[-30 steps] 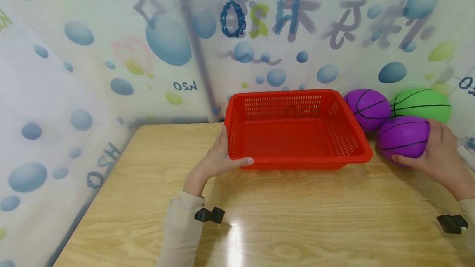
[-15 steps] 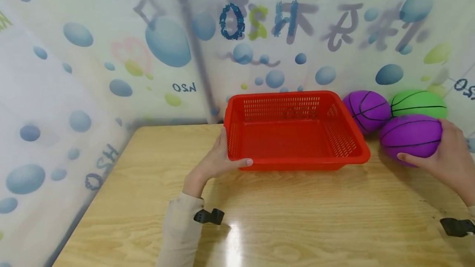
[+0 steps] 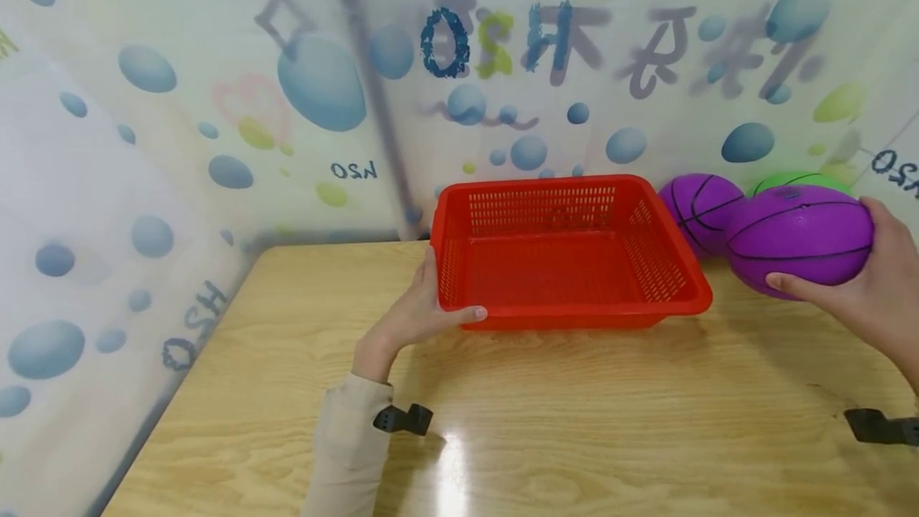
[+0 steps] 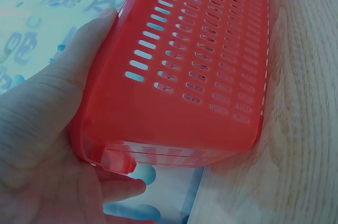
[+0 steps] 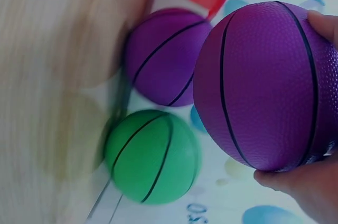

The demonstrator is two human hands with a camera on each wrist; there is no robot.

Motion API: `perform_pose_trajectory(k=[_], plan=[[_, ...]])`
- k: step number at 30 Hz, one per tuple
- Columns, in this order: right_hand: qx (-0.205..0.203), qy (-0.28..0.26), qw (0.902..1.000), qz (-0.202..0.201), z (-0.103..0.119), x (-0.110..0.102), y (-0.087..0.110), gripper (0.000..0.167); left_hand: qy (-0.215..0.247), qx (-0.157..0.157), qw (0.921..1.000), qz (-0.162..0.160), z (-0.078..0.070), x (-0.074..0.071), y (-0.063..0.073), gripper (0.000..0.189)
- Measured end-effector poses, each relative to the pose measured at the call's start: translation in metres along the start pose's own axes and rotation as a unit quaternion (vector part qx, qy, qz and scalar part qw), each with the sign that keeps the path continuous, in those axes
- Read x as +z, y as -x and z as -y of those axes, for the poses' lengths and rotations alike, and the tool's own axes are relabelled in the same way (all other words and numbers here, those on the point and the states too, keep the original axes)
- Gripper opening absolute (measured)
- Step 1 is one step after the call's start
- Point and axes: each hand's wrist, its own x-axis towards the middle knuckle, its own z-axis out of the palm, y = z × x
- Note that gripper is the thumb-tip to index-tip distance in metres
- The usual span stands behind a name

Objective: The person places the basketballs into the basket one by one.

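A red plastic basket [image 3: 574, 313] with slotted walls stands on the wooden table. My left hand [image 3: 408, 316] grips its near left corner, the thumb lying over the front rim. In the left wrist view more fingers [image 4: 121, 188] show past the corner of the basket. To the right, my right hand [image 3: 872, 286] holds a purple ball [image 3: 797, 242] with black basketball lines, thumb at its near side and fingers round its right side. The right wrist view shows this ball raised off the table.
A second purple ball [image 3: 692, 210] sits close against the basket's right side. Next to it is a green ball [image 5: 153, 158], mostly hidden behind the held ball in the head view. A printed curtain [image 3: 502, 102] hangs along the back of the wooden table [image 3: 574, 405].
My right hand has lifted the purple ball up from the table and slightly to the right, where it now covers most of the green ball. The left hand has stayed on the basket.
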Motion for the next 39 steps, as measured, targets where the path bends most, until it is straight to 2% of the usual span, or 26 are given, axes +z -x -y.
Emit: perform_pose_trajectory(k=[5, 9, 19, 26, 34, 39], plan=[[0.010, -0.029, 0.9994, 0.019, 0.023, 0.001, 0.001, 0.108, -0.001, 0.002, 1.0000, 0.001, 0.002, 0.001, 0.000, 0.096], [-0.002, -0.063, 0.9975, 0.032, 0.041, 0.009, 0.004, 0.106, 0.013, 0.016, 0.9998, 0.006, 0.007, 0.001, -0.001, 0.094], [-0.037, -0.120, 0.9866, 0.103, 0.077, 0.052, -0.009, 0.109, 0.006, 0.016, 0.9998, -0.003, 0.007, 0.000, 0.001, 0.095], [-0.049, -0.096, 0.9854, 0.132, 0.083, 0.074, -0.013, 0.111, 0.026, 0.050, 0.9984, 0.001, 0.006, -0.001, -0.003, 0.095], [-0.055, -0.076, 0.9847, 0.147, 0.083, 0.089, -0.011, 0.112, 0.011, 0.022, 0.9997, -0.003, 0.004, 0.000, -0.004, 0.096], [-0.057, -0.073, 0.9837, 0.154, 0.082, 0.096, -0.010, 0.110, 0.014, 0.022, 0.9997, -0.001, 0.003, 0.001, -0.003, 0.097]])
